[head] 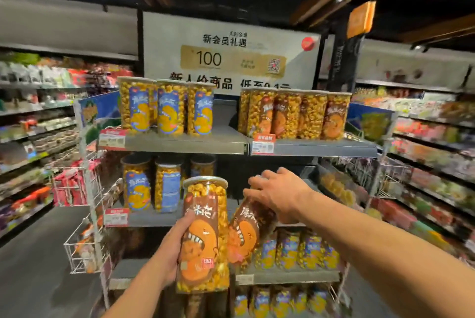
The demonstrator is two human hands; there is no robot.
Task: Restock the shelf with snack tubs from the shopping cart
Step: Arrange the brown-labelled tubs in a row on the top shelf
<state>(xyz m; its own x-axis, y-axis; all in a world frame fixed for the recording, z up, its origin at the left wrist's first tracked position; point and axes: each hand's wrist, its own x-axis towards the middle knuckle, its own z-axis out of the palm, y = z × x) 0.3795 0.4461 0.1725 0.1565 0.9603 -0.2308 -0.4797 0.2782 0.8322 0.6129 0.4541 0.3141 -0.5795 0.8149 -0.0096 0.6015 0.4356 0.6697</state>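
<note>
Gripping an upright tub [203, 235] at mid-height, the left hand [174, 248] had its fingers curled round it. The right hand [277, 194] clasped the top of a tilted tub [246, 235], which hung below its fingers.

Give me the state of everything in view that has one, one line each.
Left grip: holds the left tub around its side.
Left tub: upright, lid on, off the shelf.
Right grip: holds the right tub by its top.
Right tub: tilted, top leaning right.
Top-shelf tubs: upright, lids on.
Middle-shelf tubs: upright.
</note>
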